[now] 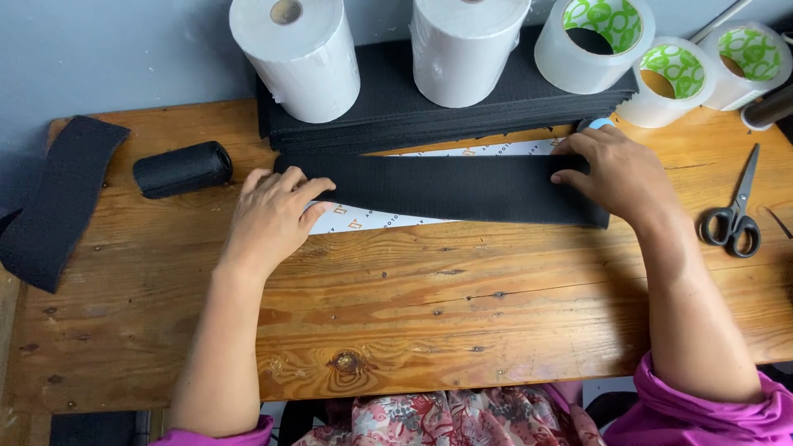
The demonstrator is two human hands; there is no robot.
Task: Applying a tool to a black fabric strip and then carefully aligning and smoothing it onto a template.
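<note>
Black fabric strip (450, 188) lies flat on the wooden table (413, 330), long axis running left–right across the person's front, just ahead of both hands, with a white printed paper strip (363, 219) under it poking out along the near-left edge and again behind near the right end. Left hand (273, 219) sits at the strip's left end, fingers spread and mostly flat, fingertips pressing down on the fabric corner — not a closed grasp, more a pin-down; thumb side rests on the paper. Right hand (615, 175) is at the right end, fingers curled over the far edge of the strip, touching it; whether the thumb is pinched under the fabric cannot be told. So each hand has one end, neither clearly nearer, strip spans the gap between them. Directly behind the strip: a stack of black fabric pieces (396, 116) with two white paper rolls (301, 54) standing on it, and clear tape rolls (673, 78) at the far right. A rolled-up black bundle (183, 168) lies left of the left hand, apart from it; another black piece (58, 202) hangs over the table's left edge. Scissors (735, 215) lie right of the right wrist, shut, untouched.
</note>
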